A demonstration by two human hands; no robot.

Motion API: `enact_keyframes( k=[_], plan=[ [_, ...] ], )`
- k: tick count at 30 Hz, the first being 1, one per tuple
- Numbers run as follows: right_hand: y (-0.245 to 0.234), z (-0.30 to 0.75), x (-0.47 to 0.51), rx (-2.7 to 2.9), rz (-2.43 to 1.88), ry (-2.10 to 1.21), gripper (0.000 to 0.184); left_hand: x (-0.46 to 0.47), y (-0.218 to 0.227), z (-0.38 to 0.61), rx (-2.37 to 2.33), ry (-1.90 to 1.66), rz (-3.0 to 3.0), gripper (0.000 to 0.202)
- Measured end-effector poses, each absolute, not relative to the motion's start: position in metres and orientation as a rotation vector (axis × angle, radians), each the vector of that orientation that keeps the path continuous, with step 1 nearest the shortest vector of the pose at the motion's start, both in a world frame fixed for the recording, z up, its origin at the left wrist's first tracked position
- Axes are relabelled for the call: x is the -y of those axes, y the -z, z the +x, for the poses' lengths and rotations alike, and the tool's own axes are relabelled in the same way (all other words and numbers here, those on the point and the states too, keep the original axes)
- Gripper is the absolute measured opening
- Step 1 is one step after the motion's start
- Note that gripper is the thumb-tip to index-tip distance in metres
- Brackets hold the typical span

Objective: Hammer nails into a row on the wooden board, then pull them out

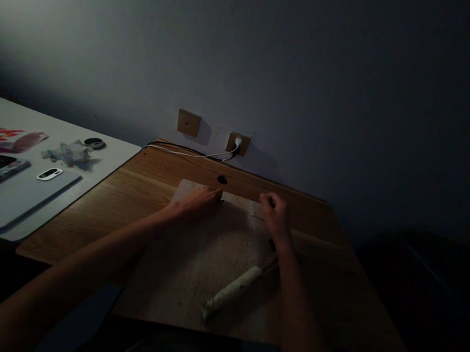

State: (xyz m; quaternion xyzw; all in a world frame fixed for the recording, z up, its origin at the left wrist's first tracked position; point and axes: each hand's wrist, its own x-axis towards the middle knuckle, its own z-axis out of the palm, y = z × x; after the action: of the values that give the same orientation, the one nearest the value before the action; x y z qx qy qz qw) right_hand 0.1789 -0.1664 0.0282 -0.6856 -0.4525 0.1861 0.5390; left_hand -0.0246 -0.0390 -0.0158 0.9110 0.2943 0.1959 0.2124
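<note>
My left hand (203,199) rests near the far edge of a pale wooden board (197,259), its fingers bent together. Whatever lies between those fingertips, if anything, is too small and dark to make out. To the right, over the board's far right part, my right hand (276,213) is closed in a pinch or loose fist; its contents are hidden. A thin, short line or sliver (257,216) shows on the board just left of that hand. Nearer me lies a tool with a worn whitish handle (233,291); its other end passes behind my right forearm, so its kind is unclear.
The board lies on a wooden desk (333,274) against the wall. Behind are a wall socket (237,144) with a plug and a cable (180,152). On a white table (116,149) at left are a silver laptop-like slab (20,198), crumpled plastic (73,154) and a red-white packet (12,139).
</note>
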Motion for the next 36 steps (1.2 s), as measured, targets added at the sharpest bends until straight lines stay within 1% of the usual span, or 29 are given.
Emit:
enact_keyframes(
  k=[2, 4, 5, 8, 11, 14, 17, 19, 22, 23, 26, 27, 30, 31, 32, 34, 36],
  plan=[
    [-0.024, 0.178, 0.168, 1.255, -2.004, -0.182, 0.015, 0.040, 0.015, -0.021, -0.822, -0.533, 2.560, 0.013],
    [-0.020, 0.179, 0.170, 1.422, -2.337, 0.050, 0.018, 0.041, 0.012, -0.017, -0.845, -0.534, 2.556, 0.015],
    [-0.018, 0.179, 0.171, 1.475, -2.432, 0.099, 0.020, 0.041, 0.010, -0.016, -0.857, -0.553, 2.520, 0.016],
    [-0.013, 0.181, 0.171, 1.514, -2.492, 0.072, 0.021, 0.040, 0.006, -0.012, -0.856, -0.635, 2.205, 0.025],
    [-0.009, 0.182, 0.171, 1.552, -2.514, 0.050, 0.020, 0.038, 0.005, -0.010, -0.785, -0.633, 1.632, 0.030],
    [-0.008, 0.180, 0.173, 1.566, -2.477, 0.010, 0.017, 0.036, 0.004, -0.011, -0.722, -0.590, 1.238, 0.025],
    [-0.008, 0.180, 0.175, 1.542, -2.389, -0.041, 0.012, 0.036, 0.004, -0.013, -0.738, -0.577, 1.227, 0.028],
    [-0.009, 0.180, 0.175, 1.496, -2.306, -0.078, 0.012, 0.037, 0.006, -0.015, -0.770, -0.608, 1.417, 0.028],
    [-0.015, 0.182, 0.171, 1.379, -2.137, -0.143, 0.009, 0.040, 0.009, -0.017, -0.789, -0.627, 1.856, 0.021],
    [-0.018, 0.182, 0.170, 1.327, -2.071, -0.167, 0.011, 0.041, 0.011, -0.018, -0.786, -0.615, 1.987, 0.018],
    [-0.033, 0.187, 0.171, 1.184, -1.892, -0.241, 0.029, 0.044, 0.015, -0.017, -0.766, -0.575, 2.244, 0.017],
    [-0.038, 0.189, 0.172, 1.127, -1.781, -0.319, 0.031, 0.045, 0.016, -0.016, -0.759, -0.573, 2.296, 0.017],
    [-0.049, 0.195, 0.178, 0.901, -1.236, -0.658, 0.028, 0.046, 0.019, -0.012, -0.748, -0.592, 2.375, 0.014],
    [-0.050, 0.196, 0.180, 0.845, -1.114, -0.708, 0.028, 0.046, 0.019, -0.010, -0.756, -0.600, 2.378, 0.011],
    [-0.051, 0.198, 0.180, 0.824, -1.093, -0.700, 0.029, 0.046, 0.019, -0.008, -0.763, -0.609, 2.370, 0.008],
    [-0.049, 0.201, 0.179, 0.861, -1.297, -0.553, 0.031, 0.046, 0.017, -0.002, -0.778, -0.648, 2.300, 0.007],
    [-0.044, 0.203, 0.177, 0.898, -1.547, -0.394, 0.032, 0.046, 0.012, 0.002, -0.800, -0.688, 2.111, 0.014]
  ],
)
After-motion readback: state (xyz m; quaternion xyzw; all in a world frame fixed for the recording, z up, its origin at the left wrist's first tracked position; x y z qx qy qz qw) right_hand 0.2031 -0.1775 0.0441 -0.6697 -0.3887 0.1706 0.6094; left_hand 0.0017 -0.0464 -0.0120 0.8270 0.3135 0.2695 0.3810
